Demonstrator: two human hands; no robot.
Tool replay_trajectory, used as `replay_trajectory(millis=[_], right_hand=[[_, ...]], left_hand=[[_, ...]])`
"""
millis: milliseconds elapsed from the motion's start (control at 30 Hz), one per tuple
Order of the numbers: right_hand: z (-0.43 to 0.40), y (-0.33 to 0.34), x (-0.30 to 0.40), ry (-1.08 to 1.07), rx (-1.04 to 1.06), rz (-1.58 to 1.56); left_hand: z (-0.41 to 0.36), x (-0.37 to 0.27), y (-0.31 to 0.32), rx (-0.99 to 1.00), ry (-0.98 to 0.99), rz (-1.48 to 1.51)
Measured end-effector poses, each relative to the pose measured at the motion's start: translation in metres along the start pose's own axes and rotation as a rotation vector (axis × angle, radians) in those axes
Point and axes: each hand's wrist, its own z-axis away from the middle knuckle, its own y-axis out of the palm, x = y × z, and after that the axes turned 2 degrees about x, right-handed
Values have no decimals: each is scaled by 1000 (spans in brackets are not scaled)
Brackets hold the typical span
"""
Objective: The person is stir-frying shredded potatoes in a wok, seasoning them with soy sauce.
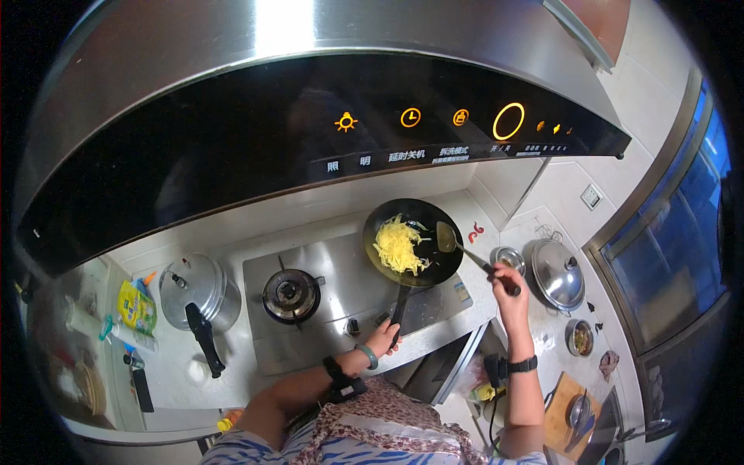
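My left hand (383,339) is closed around the black handle (401,308) of a dark frying pan (433,270) on the right side of the gas hob. Pale yellow shredded food, which looks like potato, (399,244) lies heaped in the left half of the pan. In my right hand (509,285) is the dark grip of a metal spatula (446,237). Its blade is inside the pan's right side, apart from the heap. The burner beneath the pan is hidden.
A second burner (291,295) and a pressure cooker (200,293) stand to the left. On the right are a small metal bowl (508,260), a lidded pan (558,273), a bowl of chopped food (580,338) and a cutting board (561,401). A range hood (261,139) overhangs the hob.
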Motion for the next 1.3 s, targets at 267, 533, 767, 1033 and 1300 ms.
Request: replay_trajectory(millis=[267, 533, 767, 1033, 1300], right_hand=[[-73, 16, -44, 241, -147, -409], [-91, 34, -9, 225, 443, -470], [-20, 25, 75, -180, 877, 216], [23, -22, 114, -78, 814, 291], [49, -13, 129, 53, 722, 226]], left_hand=[[3, -3, -2, -43, -19, 24], [12, -6, -5, -39, 3, -2], [7, 2, -9, -84, 38, -77], [6, 3, -11, -81, 51, -39], [8, -3, -12, -20, -48, -3]])
